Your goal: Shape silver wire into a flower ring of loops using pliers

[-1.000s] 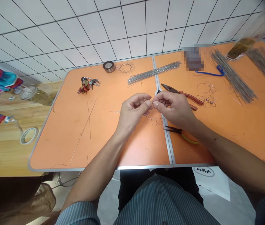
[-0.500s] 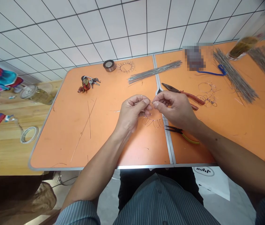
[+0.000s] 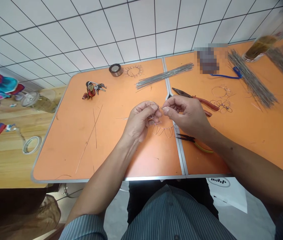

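Thin looped wire (image 3: pixel 165 130), bent into a ring with petal-like loops, hangs between my two hands above the orange table. My left hand (image 3: pixel 141 120) is closed in a pinch on this wire, thumb against the forefinger. Close beside it, my right hand (image 3: pixel 185 111) pinches the wire too, its fingertips nearly touching the left ones. The exact spot gripped is partly hidden by the fingers. Red-handled pliers (image 3: pixel 206 104) lie just beyond my right hand. Yellow-handled long-nose pliers (image 3: pixel 193 142) rest nearer me, below the right wrist.
On the table (image 3: pixel 56 146) lie a tape roll (image 3: pixel 115 70), keys (image 3: pixel 93 89), a straight wire bundle (image 3: pixel 165 76), and more wire bundles (image 3: pixel 253 80) at right. Finished-looking wire loops (image 3: pixel 222 106) sit right of the pliers. A side bench holds a jar (image 3: pixel 38 101) and white tape (image 3: pixel 31 145).
My left thumb has shifted slightly and the fingers below have opened a little, so more of the wire ring shows. Both hands stay in nearly the same place.
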The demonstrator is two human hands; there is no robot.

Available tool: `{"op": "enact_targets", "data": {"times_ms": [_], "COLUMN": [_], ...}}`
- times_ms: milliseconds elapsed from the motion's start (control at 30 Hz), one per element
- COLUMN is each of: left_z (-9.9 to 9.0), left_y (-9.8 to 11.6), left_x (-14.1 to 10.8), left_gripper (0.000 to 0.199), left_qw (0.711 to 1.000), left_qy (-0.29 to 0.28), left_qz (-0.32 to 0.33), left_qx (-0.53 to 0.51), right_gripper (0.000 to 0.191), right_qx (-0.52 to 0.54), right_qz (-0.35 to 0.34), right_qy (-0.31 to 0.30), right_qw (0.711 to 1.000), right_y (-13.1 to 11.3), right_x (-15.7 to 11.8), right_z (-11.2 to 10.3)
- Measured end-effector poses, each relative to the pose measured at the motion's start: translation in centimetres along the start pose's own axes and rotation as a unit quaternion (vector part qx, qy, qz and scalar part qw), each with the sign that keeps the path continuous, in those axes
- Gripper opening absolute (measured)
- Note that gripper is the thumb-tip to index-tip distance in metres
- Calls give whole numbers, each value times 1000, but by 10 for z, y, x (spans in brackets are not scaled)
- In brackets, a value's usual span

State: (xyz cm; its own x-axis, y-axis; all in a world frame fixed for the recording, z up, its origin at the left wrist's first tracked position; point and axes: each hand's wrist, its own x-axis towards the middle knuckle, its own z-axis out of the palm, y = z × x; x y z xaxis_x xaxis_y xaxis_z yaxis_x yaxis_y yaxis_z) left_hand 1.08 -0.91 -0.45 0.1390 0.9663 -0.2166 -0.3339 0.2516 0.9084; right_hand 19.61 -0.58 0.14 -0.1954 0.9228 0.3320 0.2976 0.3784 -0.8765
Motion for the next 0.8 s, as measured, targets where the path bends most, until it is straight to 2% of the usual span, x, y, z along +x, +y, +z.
{"op": "enact_targets", "data": {"times_ms": [467,800], "left_z": [-3,-8], "left_y": [-1,-3], "left_x": [3,4], "left_gripper": [30,21], "left_qw": [999,997], "left_qy": [-34,-77], "left_qz": [1,23], "left_qx": [-28,-3], "right_gripper": [10,10], "right_qx": [11,7], "right_qz": [2,-4], "right_qy": [6,-5], "right_qw": [1000,1000], "right_y": [-7,-9], "right_x": [-1,-3], "right_z": [-1,-4]}}
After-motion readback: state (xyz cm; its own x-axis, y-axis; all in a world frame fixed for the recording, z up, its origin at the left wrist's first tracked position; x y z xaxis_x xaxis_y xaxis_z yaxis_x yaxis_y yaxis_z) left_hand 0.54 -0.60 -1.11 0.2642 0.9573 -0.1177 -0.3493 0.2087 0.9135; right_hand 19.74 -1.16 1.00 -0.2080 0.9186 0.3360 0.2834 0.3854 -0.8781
